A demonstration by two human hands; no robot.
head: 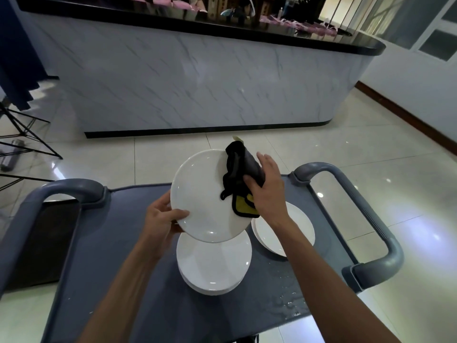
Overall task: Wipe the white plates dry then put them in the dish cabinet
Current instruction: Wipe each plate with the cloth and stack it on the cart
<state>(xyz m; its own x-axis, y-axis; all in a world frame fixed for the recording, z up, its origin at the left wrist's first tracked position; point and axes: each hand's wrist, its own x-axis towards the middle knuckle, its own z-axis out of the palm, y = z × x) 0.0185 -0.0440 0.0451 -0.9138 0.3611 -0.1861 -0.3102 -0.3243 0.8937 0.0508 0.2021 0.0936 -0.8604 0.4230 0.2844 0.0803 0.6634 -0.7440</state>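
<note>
Head view, held plate: you hold one white plate (pixel 205 194) tilted above the cart (pixel 118 233), over the stack of plates (pixel 214 266).
Left grip: your left hand (pixel 160 219) pinches the plate's lower left rim, thumb on the face, fingers behind.
Right grip: your right hand (pixel 265 191) holds a dark cloth (pixel 243 169) with yellow lining against the plate's right side, fingers wrapped over it.
Other plates: the stack sits on the cart's top just below the held plate; a further plate (pixel 284 229) lies to its right, partly under your forearm.
Step in hand: wiping, by the look of it; storing is not yet begun.
Next move: probably sweep the cloth across the remaining face, then turn the plate for the back, keeping the rim pinch firm.
Water: droplets (pixel 289 303) lie on the cart near its right edge.
Hidden: the dish cabinet is not in view; the stack's count is hard to tell; the plate's underside is unseen; items on the far counter (pixel 197 78) are blurred.
</note>
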